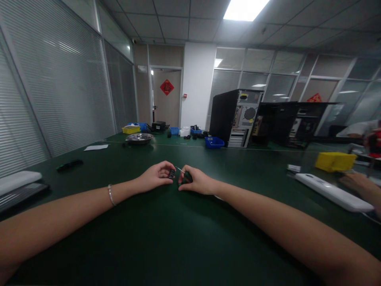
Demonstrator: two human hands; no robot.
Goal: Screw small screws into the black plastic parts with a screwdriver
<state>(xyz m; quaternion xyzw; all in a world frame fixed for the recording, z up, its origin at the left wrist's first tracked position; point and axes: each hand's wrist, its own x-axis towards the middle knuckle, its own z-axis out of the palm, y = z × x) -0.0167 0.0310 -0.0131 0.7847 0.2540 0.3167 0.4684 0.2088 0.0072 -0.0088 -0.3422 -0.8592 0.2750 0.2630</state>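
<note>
left hand [155,175] pinches small black boxy part [172,173]; right hand [195,182] curled round thin metal screwdriver [182,172], handle hidden; matte green table [166,238].

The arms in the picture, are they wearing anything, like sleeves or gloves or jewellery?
No sleeves show: both arms are bare as far as the view reaches. The left hand and right hand have no gloves. The left wrist wears a thin silvery bracelet. The right wrist has nothing on it. No rings or watch can be made out.
</note>
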